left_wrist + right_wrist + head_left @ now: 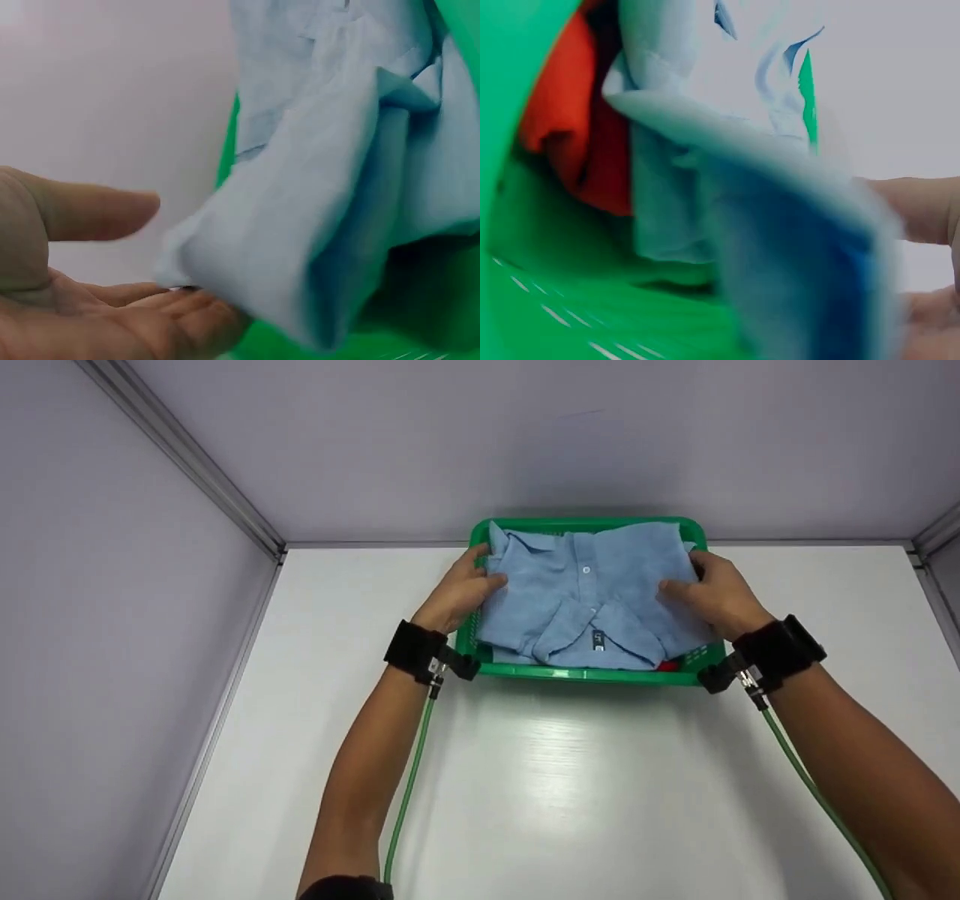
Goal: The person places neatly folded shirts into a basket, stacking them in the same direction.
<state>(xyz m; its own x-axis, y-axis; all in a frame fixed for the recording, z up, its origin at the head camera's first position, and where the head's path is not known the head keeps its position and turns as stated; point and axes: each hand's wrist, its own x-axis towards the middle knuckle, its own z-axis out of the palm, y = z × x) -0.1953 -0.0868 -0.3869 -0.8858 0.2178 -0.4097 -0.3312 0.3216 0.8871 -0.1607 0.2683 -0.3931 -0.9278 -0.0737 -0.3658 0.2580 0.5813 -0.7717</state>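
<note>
A folded light-blue collared shirt [551,577] lies in a green plastic basket [585,675], its collar toward the near rim. At the shirt's left edge is my left hand [461,592]; in the left wrist view its straight fingers [202,319] reach under a blurred fold of cloth, while the thumb [105,214] stands apart from it. My right hand [720,589] holds the opposite edge, thumb over the cloth. The right wrist view shows that edge raised in front of the thumb [922,210], partly hiding the fingers.
Red cloth [574,120] lies in the basket beside the shirt. The basket stands on a white table [555,780] close to the back wall [420,450]. A green cable [409,787] runs from each wrist camera along the forearm.
</note>
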